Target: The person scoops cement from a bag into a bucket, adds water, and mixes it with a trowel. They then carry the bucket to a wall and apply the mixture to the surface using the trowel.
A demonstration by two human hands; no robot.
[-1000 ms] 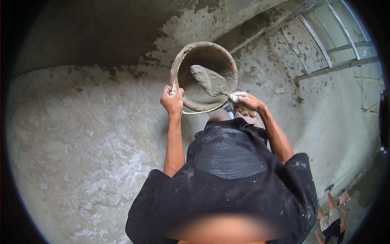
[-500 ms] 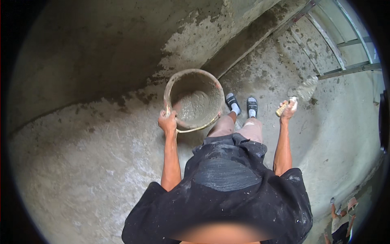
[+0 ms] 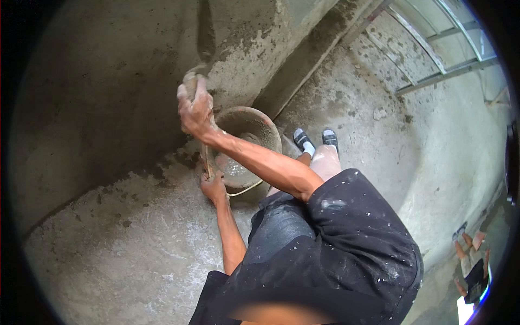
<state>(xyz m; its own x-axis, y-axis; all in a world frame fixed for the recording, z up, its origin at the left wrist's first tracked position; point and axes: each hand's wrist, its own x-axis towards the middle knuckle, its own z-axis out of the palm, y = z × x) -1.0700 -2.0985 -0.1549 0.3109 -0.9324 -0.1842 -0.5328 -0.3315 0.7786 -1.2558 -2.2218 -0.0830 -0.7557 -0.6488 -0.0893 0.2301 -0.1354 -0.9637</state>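
Note:
My left hand (image 3: 214, 187) grips the near-left edge of a round, mortar-smeared bucket (image 3: 274, 132). Wet grey mortar (image 3: 241, 169) lies inside it, partly covered by my right forearm. That arm reaches across the bucket to the wall. My right hand (image 3: 196, 111), whitened with mortar, is closed around the handle of a trowel (image 3: 190, 85). The trowel is up close to the wall, and its blade is hard to make out. A dark, wet-looking streak (image 3: 206, 32) runs along the wall just beyond it. The bucket's pale bail handle (image 3: 246, 189) hangs on the near side.
A grey wall (image 3: 108, 81) with damp and rough patches rises at the left. A ledge (image 3: 303, 62) runs along its foot. At the upper right is a metal frame (image 3: 433, 81) like a ladder or scaffold. Another person (image 3: 474, 271) is far off at the lower right.
My right hand has swung with the trowel from the right side across to the wall at left. Mortar seen on the blade earlier is no longer distinct. My left hand still holds the bucket.

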